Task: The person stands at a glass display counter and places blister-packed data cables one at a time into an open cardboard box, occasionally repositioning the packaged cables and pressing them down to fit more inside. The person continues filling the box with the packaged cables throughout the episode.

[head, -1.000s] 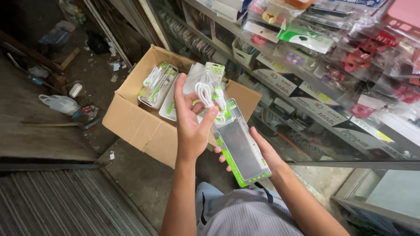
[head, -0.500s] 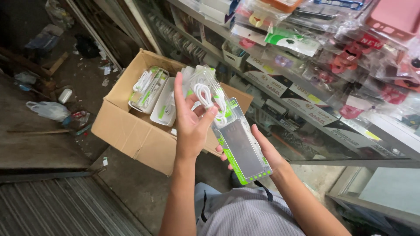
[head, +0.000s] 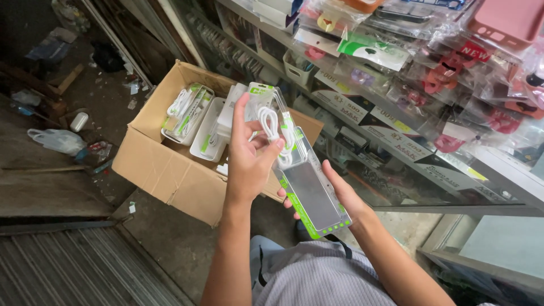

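Above cardboard box (head: 170, 170), cable pack (head: 272, 122) in left hand (head: 249, 164)

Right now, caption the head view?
Left hand lifts a packaged white cable; right hand holds green-edged box.

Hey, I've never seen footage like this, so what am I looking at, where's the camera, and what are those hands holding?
There is no machine here: a person wears one camera on the head, and it looks down at their own two bare arms. The left hand holds up a clear packet with a coiled white cable inside. The right hand supports a longer clear box with green edging from underneath. Below them, on the dirty floor, stands an open cardboard box holding more packed white cables. To the right is a glass display counter crowded with small packaged goods.
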